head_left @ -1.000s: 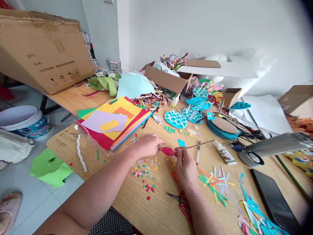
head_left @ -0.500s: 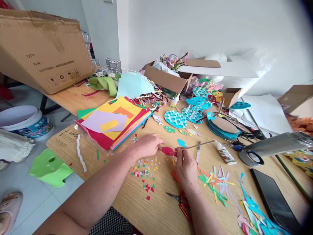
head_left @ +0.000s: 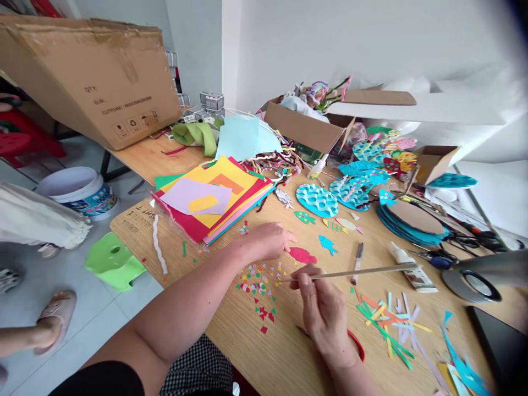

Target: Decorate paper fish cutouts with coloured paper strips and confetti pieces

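Note:
In my right hand [head_left: 324,308] is a thin wooden stick [head_left: 363,271], pinched between thumb and fingers. Its tip reaches over the small paper cutouts [head_left: 256,287], near a yellow piece. My left hand [head_left: 272,241] rests beside a red paper fish [head_left: 302,254], index finger stretched out to its left end and the other fingers partly curled. Nothing shows held in that hand. A blue paper fish [head_left: 328,245] lies just beyond. Red-handled scissors or pliers [head_left: 357,345] lie mostly hidden under my right hand and wrist.
Coloured paper sheets [head_left: 193,201] are stacked at left. Toward the right lie a pen [head_left: 359,264], a glue bottle [head_left: 414,269], paper strips [head_left: 388,322], black tape [head_left: 470,286] and a phone [head_left: 499,341]. Wavy blue discs [head_left: 317,200] and an open carton [head_left: 303,126] stand behind.
My right hand has drawn back from the red fish, carrying the stick toward the small cutouts. My left hand stays by the fish. The view has turned slightly left.

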Available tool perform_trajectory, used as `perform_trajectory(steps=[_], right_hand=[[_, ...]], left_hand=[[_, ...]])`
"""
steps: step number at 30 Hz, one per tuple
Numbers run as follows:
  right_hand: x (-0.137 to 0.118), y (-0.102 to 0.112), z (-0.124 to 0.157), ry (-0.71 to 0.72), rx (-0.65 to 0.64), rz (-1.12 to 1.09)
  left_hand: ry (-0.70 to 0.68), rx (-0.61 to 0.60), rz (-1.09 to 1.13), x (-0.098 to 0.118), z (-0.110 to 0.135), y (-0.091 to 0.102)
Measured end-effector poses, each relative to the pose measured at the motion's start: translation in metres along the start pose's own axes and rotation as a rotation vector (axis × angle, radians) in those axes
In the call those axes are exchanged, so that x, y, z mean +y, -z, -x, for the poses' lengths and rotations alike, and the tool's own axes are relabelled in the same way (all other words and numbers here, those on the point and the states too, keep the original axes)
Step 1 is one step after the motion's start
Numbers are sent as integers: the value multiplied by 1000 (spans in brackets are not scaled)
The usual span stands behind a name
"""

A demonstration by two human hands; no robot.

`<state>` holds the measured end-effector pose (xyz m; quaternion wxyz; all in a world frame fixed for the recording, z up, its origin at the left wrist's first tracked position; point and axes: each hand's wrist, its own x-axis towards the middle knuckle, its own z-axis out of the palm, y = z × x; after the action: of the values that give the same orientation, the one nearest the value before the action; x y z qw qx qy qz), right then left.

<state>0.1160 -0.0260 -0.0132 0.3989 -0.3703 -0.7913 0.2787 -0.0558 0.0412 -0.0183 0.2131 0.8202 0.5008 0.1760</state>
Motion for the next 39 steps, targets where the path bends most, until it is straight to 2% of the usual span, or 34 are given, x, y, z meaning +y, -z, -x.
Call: perform_trajectory(steps=[2, 4, 19, 24, 27, 31, 33, 35, 39], right_hand=[[-2, -6, 2, 61, -113, -12], [-2, -10, 3, 101, -157, -3], [6, -21, -1, 173, -137, 121], [6, -17, 2, 80, -82, 74], [9, -6, -2, -16, 19, 73], [19, 13, -21, -160, 189, 128], [30, 20, -32, -177, 207, 178], [41, 22, -41, -156, 173, 205], [56, 16, -46, -174, 189, 241]], left_hand=[[1, -8, -6, -1, -2, 0], [2, -9, -8, -1, -2, 0], [-18, 5, -16, -3, -1, -2], [-10, 3, -10, -2, 0, -1], [-5, 21, 20, 0, 1, 0], [-17, 39, 24, 1, 3, 1], [-23, 51, 10, 1, 4, 1], [-10, 59, -2, 1, 4, 1], [1, 44, 0, 2, 4, 2]])
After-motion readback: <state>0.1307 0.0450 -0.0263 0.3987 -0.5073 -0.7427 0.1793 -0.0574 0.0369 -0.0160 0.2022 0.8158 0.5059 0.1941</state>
